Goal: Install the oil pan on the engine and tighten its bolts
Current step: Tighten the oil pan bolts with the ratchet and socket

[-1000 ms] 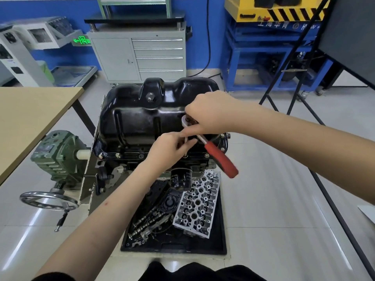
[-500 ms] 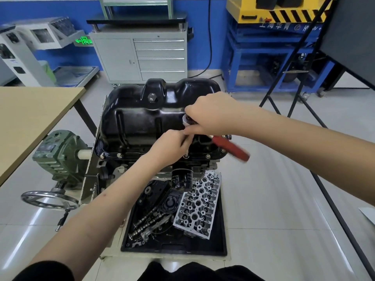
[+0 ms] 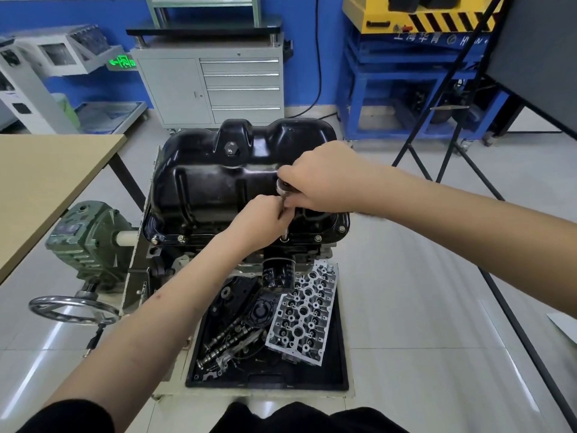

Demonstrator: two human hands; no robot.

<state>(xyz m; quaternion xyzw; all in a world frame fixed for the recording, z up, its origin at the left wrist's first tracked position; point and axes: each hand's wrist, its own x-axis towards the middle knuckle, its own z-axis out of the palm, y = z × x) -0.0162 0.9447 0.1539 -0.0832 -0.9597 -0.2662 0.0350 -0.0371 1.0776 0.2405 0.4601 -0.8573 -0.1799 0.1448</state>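
Observation:
A glossy black oil pan (image 3: 215, 185) lies on top of the engine (image 3: 175, 260), which is mounted on a stand. Bolts (image 3: 318, 237) line the pan's near flange. My right hand (image 3: 318, 179) grips the chrome head of a ratchet wrench (image 3: 283, 188); its red handle is hidden behind my hand and forearm. My left hand (image 3: 259, 220) pinches the extension shaft (image 3: 284, 226) that runs straight down to a bolt on the near flange.
A black tray (image 3: 337, 364) on the floor below holds a cylinder head (image 3: 304, 314), camshafts and other parts. A green gearbox (image 3: 84, 239) with a handwheel (image 3: 71, 307) sits at the left. A wooden table (image 3: 40, 176) stands further left, a black tripod (image 3: 462, 145) at the right.
My right hand has swung the wrench's red handle away to the right and back, until it is hidden behind my hand and arm. My left hand has kept hold of the shaft.

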